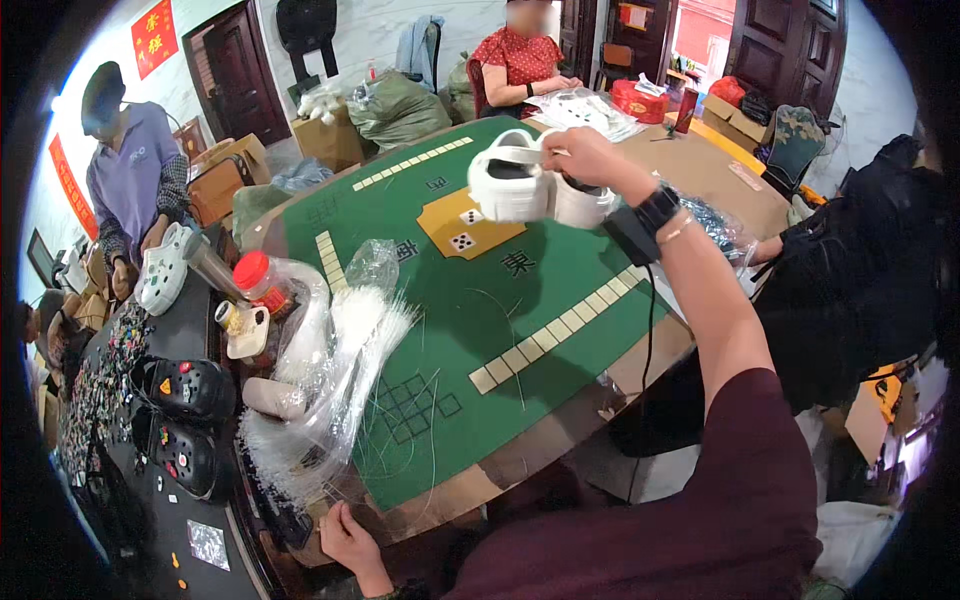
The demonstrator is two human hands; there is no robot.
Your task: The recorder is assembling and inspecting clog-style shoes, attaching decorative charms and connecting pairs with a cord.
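Observation:
Raised over the green table mat point(480, 440), my right hand point(580, 155) is closed on a pair of white clogs point(515, 203), gripping them near their straps. A dark band sits on that wrist. Low in the view, my left hand point(348, 542) is by the table's near edge with its fingers pinched together. Whatever is between those fingers is too small to make out. Just beyond it lies a large bundle of thin white plastic strands point(365, 325), partly in a transparent bag. A few loose strands trail over the mat.
Black clogs with charms point(195, 390) and many small coloured charms point(105, 375) lie on the dark table at left. A red-lidded jar point(262, 280) stands nearby. One person at left holds a white clog point(163, 270); another sits across the table. A black cable point(652, 340) hangs at right.

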